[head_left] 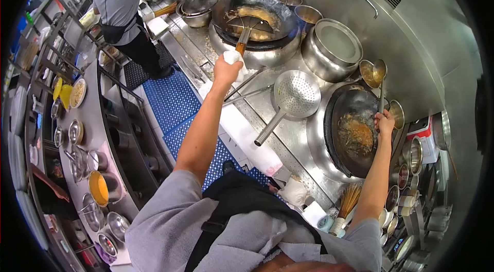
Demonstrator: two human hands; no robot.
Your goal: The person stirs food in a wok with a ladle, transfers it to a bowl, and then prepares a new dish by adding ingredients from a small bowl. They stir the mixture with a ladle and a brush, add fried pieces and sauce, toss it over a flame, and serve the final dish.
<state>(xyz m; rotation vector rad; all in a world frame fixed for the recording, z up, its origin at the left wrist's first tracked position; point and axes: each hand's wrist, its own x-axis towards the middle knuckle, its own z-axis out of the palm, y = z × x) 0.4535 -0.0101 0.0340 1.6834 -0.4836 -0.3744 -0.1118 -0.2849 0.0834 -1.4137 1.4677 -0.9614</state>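
Reaching forward to the left wok [285, 12], my left hand [227, 72] is closed around a folded white cloth [233, 57]. The cloth lies at the end of a wooden-handled wok spatula [246, 35], whose fan-shaped head is inside that wok over brownish liquid. My right hand [384, 120] grips a ladle [380, 72] by its handle, beside the right wok [355, 156]. The ladle's bowl is above a small container of brown liquid [367, 74]. Orange-brown residue [356, 134] coats the right wok's inside.
A perforated strainer [297, 93] rests on the steel range between the woks. Behind it stands a lidded pot [337, 43]. A bamboo brush [346, 207] is near my right forearm. A co-worker [126, 7] stands at a farther wok. Bowls line the left counter [110, 156].
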